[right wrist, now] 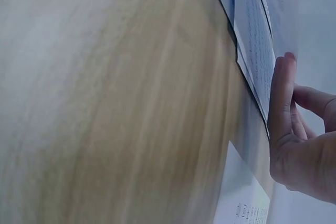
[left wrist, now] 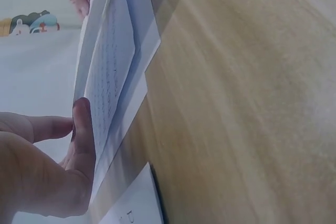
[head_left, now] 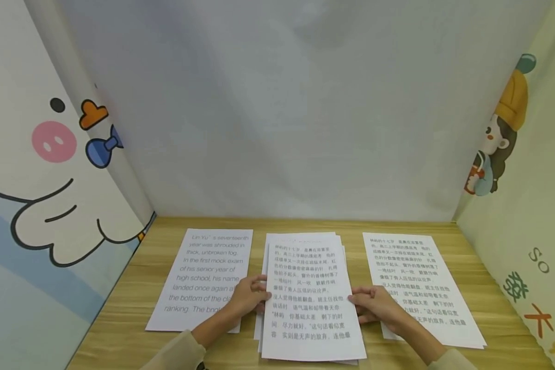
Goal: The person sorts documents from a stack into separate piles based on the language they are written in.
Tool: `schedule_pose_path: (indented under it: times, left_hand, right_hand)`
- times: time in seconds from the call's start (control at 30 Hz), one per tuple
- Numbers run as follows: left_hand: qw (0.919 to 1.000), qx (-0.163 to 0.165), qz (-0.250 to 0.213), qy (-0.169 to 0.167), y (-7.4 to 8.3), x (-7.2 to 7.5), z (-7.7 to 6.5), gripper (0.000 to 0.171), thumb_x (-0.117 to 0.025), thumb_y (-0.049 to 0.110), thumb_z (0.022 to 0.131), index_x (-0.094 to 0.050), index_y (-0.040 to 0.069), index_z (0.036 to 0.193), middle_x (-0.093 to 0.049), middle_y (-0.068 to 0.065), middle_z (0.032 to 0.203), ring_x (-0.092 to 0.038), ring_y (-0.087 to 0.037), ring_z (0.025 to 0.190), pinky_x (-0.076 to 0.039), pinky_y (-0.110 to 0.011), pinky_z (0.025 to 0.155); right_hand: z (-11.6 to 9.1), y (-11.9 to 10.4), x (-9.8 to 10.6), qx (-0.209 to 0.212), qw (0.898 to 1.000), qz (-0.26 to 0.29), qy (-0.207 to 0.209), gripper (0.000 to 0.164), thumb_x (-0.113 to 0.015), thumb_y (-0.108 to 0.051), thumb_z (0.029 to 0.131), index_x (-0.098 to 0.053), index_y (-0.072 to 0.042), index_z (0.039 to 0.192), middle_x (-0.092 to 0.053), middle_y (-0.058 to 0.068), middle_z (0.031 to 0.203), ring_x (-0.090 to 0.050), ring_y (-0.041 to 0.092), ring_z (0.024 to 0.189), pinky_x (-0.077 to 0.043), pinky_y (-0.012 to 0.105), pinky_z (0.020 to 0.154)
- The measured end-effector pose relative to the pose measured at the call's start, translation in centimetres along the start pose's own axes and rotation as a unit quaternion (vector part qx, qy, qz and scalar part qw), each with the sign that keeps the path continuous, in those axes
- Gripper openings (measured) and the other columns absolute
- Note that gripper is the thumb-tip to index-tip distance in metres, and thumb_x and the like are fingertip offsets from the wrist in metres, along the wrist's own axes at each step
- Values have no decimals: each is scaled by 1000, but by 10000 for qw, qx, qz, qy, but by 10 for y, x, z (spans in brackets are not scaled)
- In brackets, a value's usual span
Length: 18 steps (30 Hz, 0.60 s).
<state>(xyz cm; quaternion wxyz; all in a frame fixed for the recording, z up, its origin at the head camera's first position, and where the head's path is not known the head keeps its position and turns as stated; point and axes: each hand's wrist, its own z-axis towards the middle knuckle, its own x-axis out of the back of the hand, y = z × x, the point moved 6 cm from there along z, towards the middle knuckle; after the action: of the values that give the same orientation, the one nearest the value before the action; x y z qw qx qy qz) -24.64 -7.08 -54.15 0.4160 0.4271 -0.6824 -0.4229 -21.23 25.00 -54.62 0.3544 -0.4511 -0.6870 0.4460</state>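
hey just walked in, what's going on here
A person is holding a sheet of Chinese text by its side edges, left hand on one side and right hand on the other. It is above other sheets in the middle of the wooden table. An English-printed sheet lies to the left, and another Chinese-printed sheet lies to the right.

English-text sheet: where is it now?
Head view: the English-text sheet lies on the table, left of the middle Chinese-text sheet; the left hand hides part of its right edge.
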Motion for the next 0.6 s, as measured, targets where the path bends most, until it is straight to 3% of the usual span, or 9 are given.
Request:
schedule_pose_path:
  times: [0.33,0.6]
  left_hand:
    - [9998,-143,25,136,10,-4,4,54,-67,1,90,-52,-3,142,-68,-16,111,-70,-14,76,-63,-32,68]
    - [9996,-281,-12,50,20,-20,12,52,-67,-1,89,-53,-3,139,-68,-15,106,-70,-15,75,-63,-30,67]
  right_hand:
    - [-9,-8,10,-44,9987,-346,376,61,-63,-23,101,-43,19,140,-76,17,109,-77,25,95,-65,34,74]
    - [-20,-13,25,-50,9966,-503,658,60,-64,-22,99,-45,17,140,-78,12,100,-75,19,88,-64,32,71]
